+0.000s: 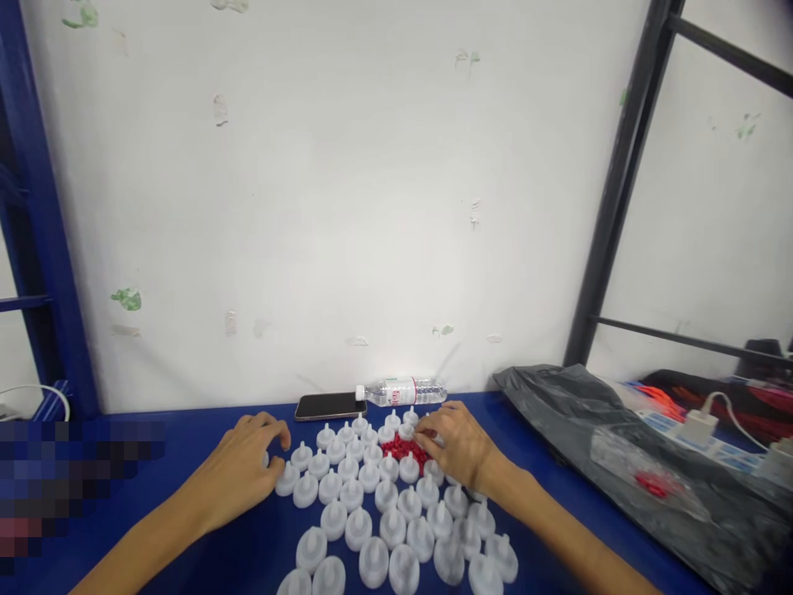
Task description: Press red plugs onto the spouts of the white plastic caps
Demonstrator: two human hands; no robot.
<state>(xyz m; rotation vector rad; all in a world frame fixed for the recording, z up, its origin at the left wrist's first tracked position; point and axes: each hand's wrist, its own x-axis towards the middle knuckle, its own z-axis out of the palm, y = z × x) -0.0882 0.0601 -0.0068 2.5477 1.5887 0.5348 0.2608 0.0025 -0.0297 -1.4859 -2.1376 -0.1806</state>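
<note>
My left hand (251,459) hovers at the left edge of a group of white plastic caps with pointed nozzles (351,494). Its thumb and forefinger are curved and apart, with one white cap partly visible behind them. On the far right side of the group, my right hand (455,440) reaches over a small heap of red pieces (402,448). Thumb and forefinger come close together there, beside a white cap (406,430). Whatever is between those fingertips is too small or hidden to name. Several caps stand upright in loose rows, nozzles up.
A phone (330,406) and a clear water bottle (405,392) lie at the back of the blue table (186,446), against the white wall. To the right, a dark plastic sheet (576,438) carries a clear bag with red pieces (650,479). A power strip with a charger (699,428) lies beyond.
</note>
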